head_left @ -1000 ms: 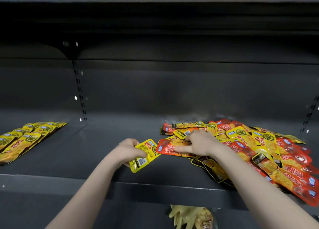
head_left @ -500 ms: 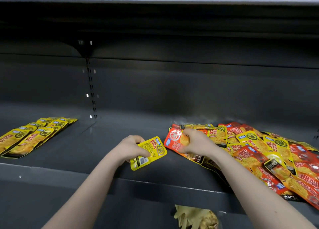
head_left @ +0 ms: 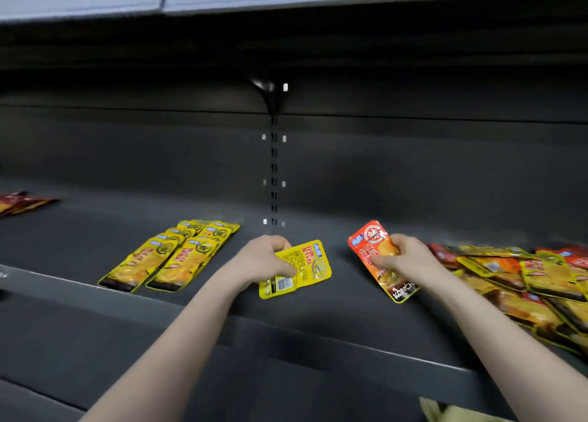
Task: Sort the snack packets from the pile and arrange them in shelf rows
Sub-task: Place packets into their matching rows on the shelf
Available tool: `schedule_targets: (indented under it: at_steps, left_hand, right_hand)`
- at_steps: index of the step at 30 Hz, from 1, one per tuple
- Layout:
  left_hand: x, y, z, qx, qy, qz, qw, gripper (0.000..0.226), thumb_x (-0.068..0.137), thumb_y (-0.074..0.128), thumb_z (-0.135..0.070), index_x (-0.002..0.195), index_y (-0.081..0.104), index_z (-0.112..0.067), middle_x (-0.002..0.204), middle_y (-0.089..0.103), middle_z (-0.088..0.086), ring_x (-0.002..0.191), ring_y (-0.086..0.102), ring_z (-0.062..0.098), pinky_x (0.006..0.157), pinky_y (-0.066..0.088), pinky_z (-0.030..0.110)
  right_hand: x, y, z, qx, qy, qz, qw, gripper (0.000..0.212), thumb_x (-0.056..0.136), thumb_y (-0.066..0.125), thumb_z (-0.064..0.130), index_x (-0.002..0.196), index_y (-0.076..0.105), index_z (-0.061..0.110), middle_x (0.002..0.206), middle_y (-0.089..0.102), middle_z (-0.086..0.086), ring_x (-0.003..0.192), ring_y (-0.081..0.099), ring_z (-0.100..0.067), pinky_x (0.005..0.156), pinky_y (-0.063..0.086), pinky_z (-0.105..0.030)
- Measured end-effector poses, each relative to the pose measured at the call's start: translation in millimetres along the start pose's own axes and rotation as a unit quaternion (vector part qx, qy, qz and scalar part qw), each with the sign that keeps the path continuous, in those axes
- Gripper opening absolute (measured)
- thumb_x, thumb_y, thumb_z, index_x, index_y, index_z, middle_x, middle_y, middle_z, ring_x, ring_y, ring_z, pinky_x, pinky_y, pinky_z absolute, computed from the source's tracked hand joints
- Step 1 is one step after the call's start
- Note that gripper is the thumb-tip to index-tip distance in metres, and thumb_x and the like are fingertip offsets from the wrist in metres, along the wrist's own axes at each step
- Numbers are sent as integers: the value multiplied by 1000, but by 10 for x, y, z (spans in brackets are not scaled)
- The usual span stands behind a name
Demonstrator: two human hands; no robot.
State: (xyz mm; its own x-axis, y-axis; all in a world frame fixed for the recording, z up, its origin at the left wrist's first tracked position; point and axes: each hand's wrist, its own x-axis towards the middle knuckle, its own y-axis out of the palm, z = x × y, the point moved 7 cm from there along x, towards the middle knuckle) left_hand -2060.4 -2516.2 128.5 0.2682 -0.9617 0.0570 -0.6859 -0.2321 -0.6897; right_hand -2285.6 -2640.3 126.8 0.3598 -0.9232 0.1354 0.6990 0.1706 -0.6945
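Item: flat yellow foil snack packet (head_left: pixel 297 270), printed back facing the camera with a barcode at its lower left corner. Held above the front of the dark grey metal shelf (head_left: pixel 334 335), tilted, by the left hand (head_left: pixel 261 262), whose fingers are curled over the packet's left edge with the thumb pressed on its face.

Item: flat red-orange foil snack packet (head_left: pixel 374 254) with a round white emblem near its top and a black band at its lower end. Held tilted above the shelf by the right hand (head_left: pixel 405 261), fingers wrapped round its right side and thumb across the front. The two held packets are apart, with bare shelf showing between them.

Item: loose pile of mixed yellow and red packets (head_left: pixel 525 281), overlapping and unsorted, on the right end of the shelf, just beside the right wrist.

Item: two neat overlapping rows of yellow packets (head_left: pixel 168 256), side by side on the shelf, left of the left hand, running from front edge toward the back.

Item: a short row of red packets (head_left: pixel 19 202), far left, blurred, well apart from the yellow rows.

Fixture: slotted black upright (head_left: pixel 273 173) in the back panel, behind the left hand.
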Motion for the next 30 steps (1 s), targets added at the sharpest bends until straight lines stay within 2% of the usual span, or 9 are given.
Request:
schedule_targets:
  at_steps: [4,8,12,16,19,21,25,28,30]
  left_hand:
    - [120,-707,420,31,53,10,998,14,74,72,-16,86,65,-20,78,61,-4,72,55,11,67,43,26]
    - [262,-1301,753,64,93,11,994,15,76,73,-16,79,62,-26,72,58,-8,66,52,9,60,40,23]
    - [344,-1572,994,78,108,34,991,13,77,71,-16,85,64,-22,73,59,-8,63,53,6,53,39,17]
    - [374,-1664,1123,73,111,40,990,12,78,70,-16,87,64,-22,67,57,-9,47,48,-3,39,34,10]
    - [362,-1689,1168,72,115,24,990,17,75,71,-16,88,66,-26,75,64,-6,59,60,9,49,44,21]
    - [314,-1732,1175,94,116,-5,989,23,72,71,-15,87,64,-30,76,62,-8,63,59,15,56,45,25]
    - [119,-1816,1150,163,129,-73,975,32,72,61,-10,91,55,-35,81,57,-12,71,55,17,66,49,30]
    - [-64,-1818,1147,202,173,-126,956,34,74,57,-5,97,58,-31,93,57,-15,83,53,14,73,45,29]
    - [-140,-1779,1147,200,228,-145,942,30,73,58,-2,87,61,-29,82,53,-20,81,50,6,72,42,28]
  right_hand:
    - [131,493,515,20,15,-19,1000,21,78,74,23,89,62,10,85,69,-3,82,65,-20,80,49,-33]
    - [273,937,879,30,28,-19,999,23,77,75,23,88,61,9,84,70,-5,81,67,-23,83,53,-40]
    - [318,1156,1025,43,57,-26,997,20,78,75,21,90,61,13,90,70,-7,84,67,-24,85,53,-39]
    - [321,1215,1097,56,78,-36,995,18,80,73,19,91,59,15,91,69,-6,83,66,-23,78,49,-32]
    - [325,1226,1097,56,89,-43,994,22,81,73,19,97,60,13,91,68,-5,81,65,-21,73,48,-30]
    - [326,1221,1093,59,90,-47,993,20,81,72,18,96,60,12,87,68,-3,74,63,-16,65,46,-27]
    - [318,1210,1063,66,91,-49,992,19,81,72,18,94,61,11,83,68,-2,74,64,-17,67,46,-28]
    - [294,1189,1056,71,84,-48,993,17,81,72,17,92,60,12,81,67,-1,69,63,-15,62,45,-26]
    - [277,1164,1057,76,78,-50,993,15,81,72,15,90,59,13,79,66,0,67,62,-13,58,43,-24]
